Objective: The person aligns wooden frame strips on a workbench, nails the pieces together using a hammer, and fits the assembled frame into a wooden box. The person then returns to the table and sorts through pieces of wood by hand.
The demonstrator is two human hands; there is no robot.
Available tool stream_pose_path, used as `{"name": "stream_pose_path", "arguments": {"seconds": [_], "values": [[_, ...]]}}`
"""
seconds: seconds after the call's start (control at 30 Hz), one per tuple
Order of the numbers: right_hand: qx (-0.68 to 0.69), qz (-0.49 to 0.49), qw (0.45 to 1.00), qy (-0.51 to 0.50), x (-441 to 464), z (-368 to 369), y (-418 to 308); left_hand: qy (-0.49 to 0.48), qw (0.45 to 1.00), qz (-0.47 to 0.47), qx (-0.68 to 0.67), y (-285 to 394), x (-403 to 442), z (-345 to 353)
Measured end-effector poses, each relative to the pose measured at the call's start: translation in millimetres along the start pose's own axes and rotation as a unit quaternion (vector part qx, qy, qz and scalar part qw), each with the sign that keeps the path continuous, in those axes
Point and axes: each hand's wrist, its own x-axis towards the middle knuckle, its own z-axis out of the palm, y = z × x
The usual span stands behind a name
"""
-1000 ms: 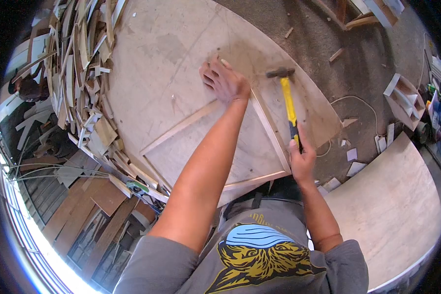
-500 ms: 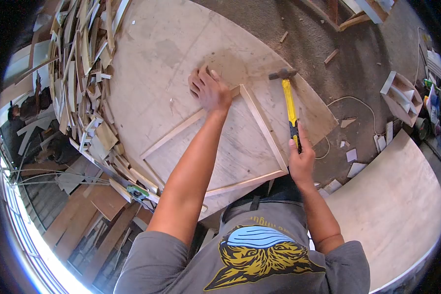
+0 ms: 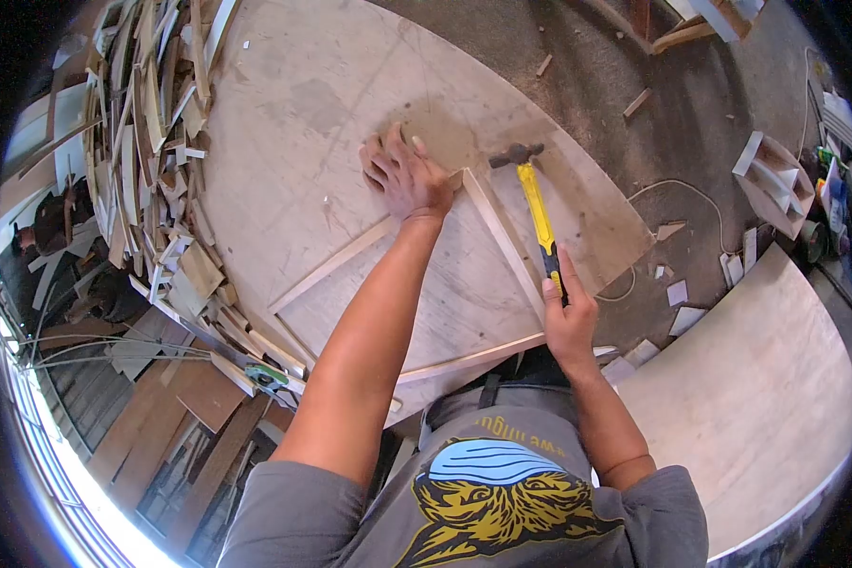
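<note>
My right hand (image 3: 570, 317) is wrapped round the black grip of a yellow hammer (image 3: 537, 208), whose dark head hangs over the board to the right of a wooden frame (image 3: 506, 232). The four-sided frame of thin strips lies flat on a large pale board (image 3: 293, 170). My left hand (image 3: 405, 177) rests at the far corner of the frame, fingers bent and slightly spread, palm down. Whether something small sits under its fingers is hidden.
A heap of wood offcuts (image 3: 147, 142) lines the board's left side. A green tool (image 3: 267, 379) lies near its lower left edge. At the right are a curved pale sheet (image 3: 748, 398), an open box (image 3: 774, 185) and a cable (image 3: 696, 192).
My left hand has moved left from the frame's far corner, uncovering more of it. The hammer in my right hand has shifted left, with its head nearer the frame.
</note>
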Motion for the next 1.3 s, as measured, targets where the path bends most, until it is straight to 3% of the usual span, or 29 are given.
{"name": "stream_pose_path", "arguments": {"seconds": [0.23, 0.33, 0.43, 0.53, 0.63, 0.73, 0.83, 0.93, 1.03, 1.13, 1.23, 1.3], "values": [[-0.012, -0.058, 0.998, 0.038, -4.5, 15.3, 6.6, -0.008, 1.0, -0.005, 0.006, 2.9, 0.8, -3.5], [-0.002, -0.046, 0.999, 0.018, -2.1, 11.8, 7.5, -0.002, 1.0, -0.002, -0.003, 2.0, 0.9, -2.3], [0.037, 0.031, 0.999, 0.017, -0.5, 6.1, 4.2, 0.0, 1.0, 0.002, -0.003, 0.4, 0.6, -2.2], [-0.014, -0.054, 0.998, 0.014, 2.1, 6.1, 11.2, 0.005, 1.0, 0.006, 0.002, -0.6, 0.7, 0.0], [0.013, -0.018, 1.0, 0.009, 5.7, -1.4, 11.5, 0.009, 1.0, 0.007, 0.005, 0.4, 1.0, 0.1], [-0.037, -0.091, 0.994, 0.054, 5.8, 7.7, 20.0, 0.008, 1.0, 0.006, 0.006, 0.4, 0.9, -1.5], [-0.011, -0.029, 0.999, -0.008, 5.6, -1.1, 11.9, 0.006, 1.0, 0.009, 0.011, 0.9, 1.2, -1.8], [0.006, -0.01, 1.0, 0.017, 9.1, -2.7, 13.6, 0.006, 1.0, 0.01, 0.014, -0.1, 1.1, -2.3], [-0.031, -0.072, 0.997, -0.002, 4.5, 2.1, 16.3, 0.017, 1.0, 0.013, 0.015, 0.5, 1.1, -1.4], [0.014, -0.056, 0.998, 0.018, 10.0, -1.9, 20.7, 0.025, 0.999, 0.015, 0.031, 2.3, 1.6, -1.9], [-0.042, -0.092, 0.994, 0.039, 9.7, 4.2, 24.8, 0.021, 0.999, 0.012, 0.035, 2.0, 1.1, -1.2], [-0.017, -0.069, 0.997, 0.006, 8.8, 1.0, 20.6, 0.024, 0.999, 0.016, 0.033, 1.6, 1.9, -0.9]]}}
